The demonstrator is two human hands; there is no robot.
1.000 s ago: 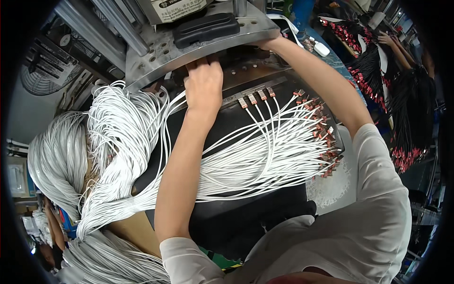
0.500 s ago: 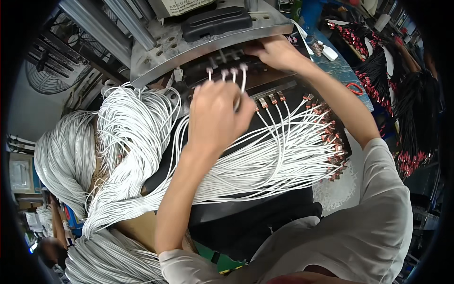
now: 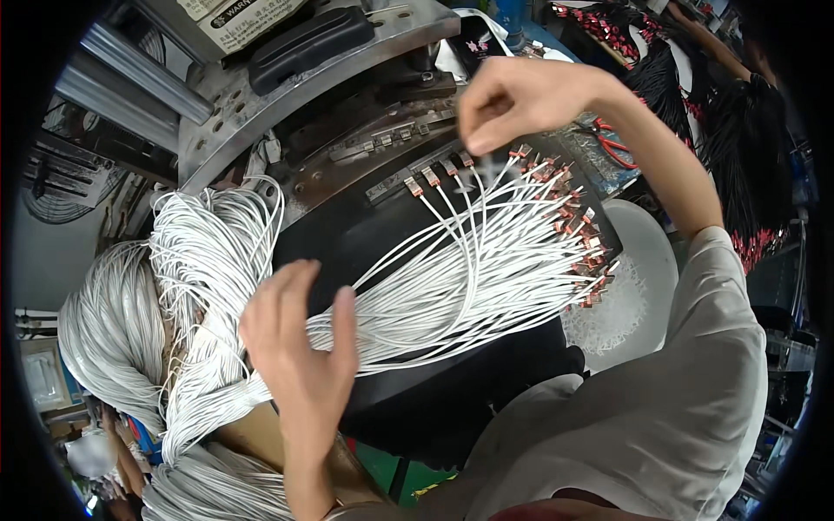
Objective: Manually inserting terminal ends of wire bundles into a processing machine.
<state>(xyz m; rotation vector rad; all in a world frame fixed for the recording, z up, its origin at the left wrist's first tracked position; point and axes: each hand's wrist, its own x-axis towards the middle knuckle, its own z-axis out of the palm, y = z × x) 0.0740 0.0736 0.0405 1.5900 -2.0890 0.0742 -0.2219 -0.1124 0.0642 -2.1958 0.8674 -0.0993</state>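
My left hand (image 3: 295,334) is open with fingers spread, just over the white cable bundle (image 3: 408,321) at its left part, and holds nothing. My right hand (image 3: 526,102) has its fingers curled together in front of the press, above the cable ends. A blurred, translucent piece (image 3: 488,174) shows just below its fingertips; whether they grip it is unclear. Under the hand, several cables with metal plugs (image 3: 432,176) sit in a row along a metal strip (image 3: 391,188). More plugs with orange-red parts (image 3: 584,234) cluster at the bundle's right end.
The steel press plate (image 3: 304,91) with a black handle (image 3: 311,50) stands at the back, a mould bar (image 3: 391,141) beneath it. Coiled white cables (image 3: 117,321) lie at left. A white tub (image 3: 651,260) of clear scraps is at right, near red-handled pliers (image 3: 612,143) and black cables (image 3: 738,174).
My left hand has moved down and left from the press, away from the white cables there, and opened. My right hand has come out from the press. The view has shifted.
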